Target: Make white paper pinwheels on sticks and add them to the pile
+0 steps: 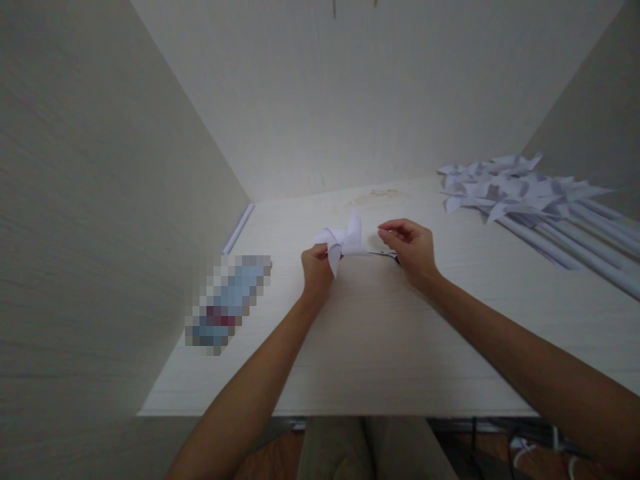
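From the head view, my left hand [316, 267] pinches a small white paper pinwheel [341, 243] from below, fingers [320, 253] closed on its folded blades so the head stays lifted just over the counter [380, 333] and does not flatten against it. The pinwheel sits at the middle of the counter, between my two hands, its blades fanned up and toward the back wall.

My right hand [413, 250] is just beside it on the right, fingertips [387, 232] drawn narrowly together in a pinch near the centre line of the blades. I judge they hold something thin there, but it is too small to tell what. A dark slim thing [387, 255] shows under that hand, lying on the counter; I cannot tell whether I touch it.

Well apart, at the far right, a heap of finished pinwheels [500, 183] lies with their rolled white sticks [585, 243] pointing toward me, kept out of my working space. At the left wall a single white stick [239, 229] rests along the edge, and nearer me lies a blurred-out object [227, 303].
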Motion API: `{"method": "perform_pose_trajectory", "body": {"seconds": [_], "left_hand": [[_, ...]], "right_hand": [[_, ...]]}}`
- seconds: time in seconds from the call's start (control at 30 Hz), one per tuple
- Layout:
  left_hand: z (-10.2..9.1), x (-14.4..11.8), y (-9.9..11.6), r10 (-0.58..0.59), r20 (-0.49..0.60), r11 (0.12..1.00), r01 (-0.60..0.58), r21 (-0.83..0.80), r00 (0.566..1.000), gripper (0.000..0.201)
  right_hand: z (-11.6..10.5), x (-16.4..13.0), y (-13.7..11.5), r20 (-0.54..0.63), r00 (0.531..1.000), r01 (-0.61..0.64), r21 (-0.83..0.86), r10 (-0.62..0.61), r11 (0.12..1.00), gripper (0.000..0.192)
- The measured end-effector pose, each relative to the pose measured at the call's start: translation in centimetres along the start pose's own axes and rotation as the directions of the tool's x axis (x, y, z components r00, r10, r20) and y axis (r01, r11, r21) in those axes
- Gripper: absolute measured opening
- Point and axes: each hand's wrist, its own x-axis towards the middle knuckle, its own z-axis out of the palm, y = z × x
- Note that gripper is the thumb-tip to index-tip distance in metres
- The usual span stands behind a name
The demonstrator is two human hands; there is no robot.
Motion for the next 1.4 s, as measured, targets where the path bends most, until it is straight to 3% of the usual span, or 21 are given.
{"method": "perform_pose_trajectory", "body": {"seconds": [0.1, 0.2, 0.27, 0.33, 0.5, 1.4], "left_hand": [[-0.1, 0.1, 0.1, 0.146, -0.010, 0.989, -0.146, 0.032, 0.989, 0.024], [-0.1, 0.1, 0.0, 0.264, -0.048, 0.962, -0.259, 0.082, 0.963, 0.021], [0.1, -0.1, 0.0, 0.299, -0.057, 0.950, -0.293, 0.105, 0.952, 0.017], [0.3, -0.3, 0.1, 0.341, -0.038, 0.935, -0.335, 0.116, 0.939, 0.015], [0.5, -0.7, 0.3, 0.386, 0.002, 0.914, -0.383, 0.135, 0.922, 0.017], [0.4, -0.8, 0.3, 0.320, 0.071, 0.942, -0.325, 0.078, 0.945, 0.019]], "right_hand": [[0.4, -0.3, -0.4, 0.191, 0.969, -0.183, 0.128, 0.157, 0.975, 0.015], [0.9, -0.8, -0.9, 0.404, 0.867, -0.388, 0.178, 0.292, 0.905, 0.013], [1.2, -1.1, -0.9, 0.510, 0.806, -0.446, 0.192, 0.299, 0.874, 0.012], [1.4, -1.4, -0.9, 0.574, 0.778, -0.451, 0.226, 0.256, 0.864, 0.016], [1.6, -1.6, -0.5, 0.553, 0.801, -0.421, 0.250, 0.229, 0.872, 0.019], [1.6, -1.3, -0.9, 0.473, 0.815, -0.461, 0.182, 0.334, 0.869, 0.013]]}}
